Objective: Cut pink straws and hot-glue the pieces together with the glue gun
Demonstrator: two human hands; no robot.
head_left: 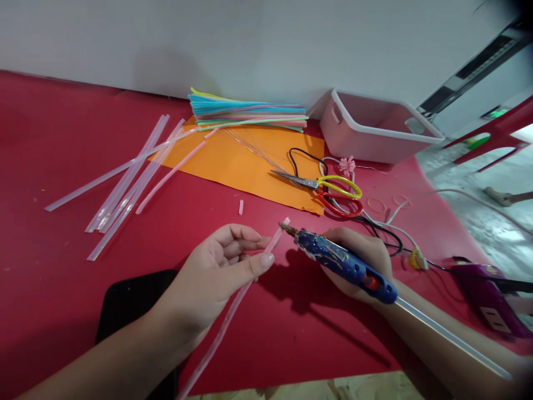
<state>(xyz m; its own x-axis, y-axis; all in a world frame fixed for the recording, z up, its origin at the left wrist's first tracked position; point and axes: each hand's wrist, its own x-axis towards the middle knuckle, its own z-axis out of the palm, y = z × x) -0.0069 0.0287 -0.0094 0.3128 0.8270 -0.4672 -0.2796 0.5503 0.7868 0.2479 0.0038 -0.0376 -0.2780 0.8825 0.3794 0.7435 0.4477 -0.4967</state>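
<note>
Partly hidden, right fingers [353, 238] grasp a glue gun [333, 254]; left fingers [249, 268] pinch a pink stem [232, 312].

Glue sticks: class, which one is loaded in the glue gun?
The glue stick jutting from the back of the blue glue gun; the others lie loose at the picture's left.

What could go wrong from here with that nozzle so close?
The pointed metal nozzle of the blue plastic glue gun sits beside the slim pink strip in the left grip. If hot, a slip could burn the thumb. The flat black rectangular device, partly hidden by the left forearm, might get nudged.
</note>
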